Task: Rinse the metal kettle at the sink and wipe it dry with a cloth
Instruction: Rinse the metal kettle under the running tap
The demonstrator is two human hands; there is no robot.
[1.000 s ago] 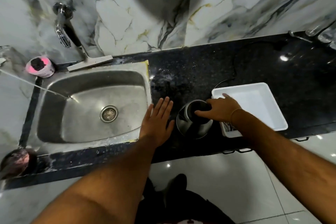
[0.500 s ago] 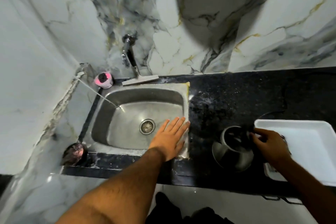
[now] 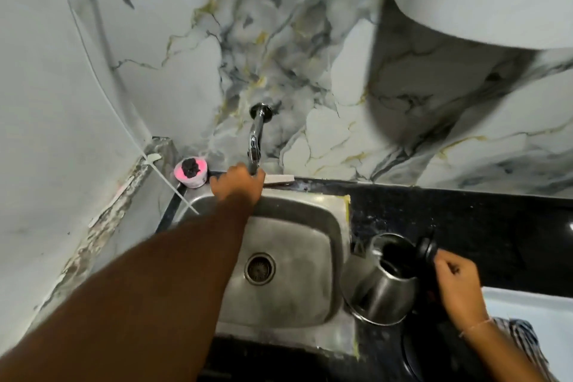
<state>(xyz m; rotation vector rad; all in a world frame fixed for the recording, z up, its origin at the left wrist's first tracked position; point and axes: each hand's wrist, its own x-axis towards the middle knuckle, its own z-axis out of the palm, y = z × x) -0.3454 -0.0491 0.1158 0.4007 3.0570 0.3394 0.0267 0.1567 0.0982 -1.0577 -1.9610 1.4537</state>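
Observation:
The metal kettle (image 3: 384, 288) hangs tilted over the right rim of the steel sink (image 3: 297, 226), its black lid (image 3: 426, 250) flipped open. My right hand (image 3: 455, 282) grips its black handle from the right. My left hand (image 3: 238, 183) reaches across the sink to the back wall, fingers curled around the lower end of the chrome tap (image 3: 256, 133). I see no water running from the tap. A striped cloth (image 3: 514, 330) shows at the right, partly behind my right forearm.
A pink tub (image 3: 190, 172) with a dark scrubber stands at the sink's back left corner. A white tray (image 3: 533, 304) lies on the black counter (image 3: 465, 214) to the right. A thin white hose (image 3: 173, 189) runs into the sink from the left wall.
My left hand left the sink's front rim and reached to the tap. My right hand lifted and tilted the kettle toward the sink, lid now open. The view swung up and left.

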